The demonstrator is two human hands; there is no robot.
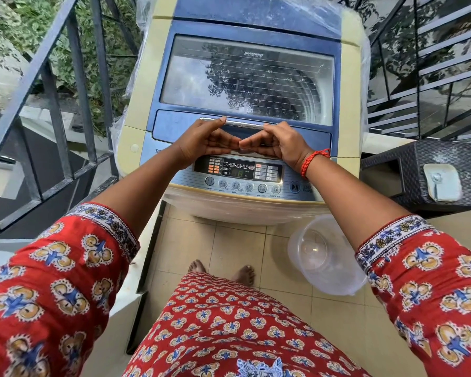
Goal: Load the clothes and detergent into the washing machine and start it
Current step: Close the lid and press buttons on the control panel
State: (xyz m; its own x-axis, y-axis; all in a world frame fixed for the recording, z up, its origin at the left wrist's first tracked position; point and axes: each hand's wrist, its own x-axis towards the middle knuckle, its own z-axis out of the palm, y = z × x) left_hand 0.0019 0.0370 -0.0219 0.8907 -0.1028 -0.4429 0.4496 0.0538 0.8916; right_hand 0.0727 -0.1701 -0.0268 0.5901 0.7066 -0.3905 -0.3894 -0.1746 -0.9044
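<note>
A cream and blue top-loading washing machine (136, 112) stands in front of me with its glass lid (245, 80) down. Through the glass I see the drum; reflections hide what is inside. My left hand (201, 140) and my right hand (278, 142) both rest on the lid's front edge, thumbs up on the chrome handle bar (242, 123), fingertips meeting in the middle under it. The lit control panel (238, 170) below my hands shows a green digit. No clothes or detergent show outside the machine.
A clear plastic tub (324, 257) sits on the tiled floor at the right of the machine. A dark woven stool (419, 172) stands at the right. A metal railing (52, 104) runs along the left and stairs (433, 63) rise at the right.
</note>
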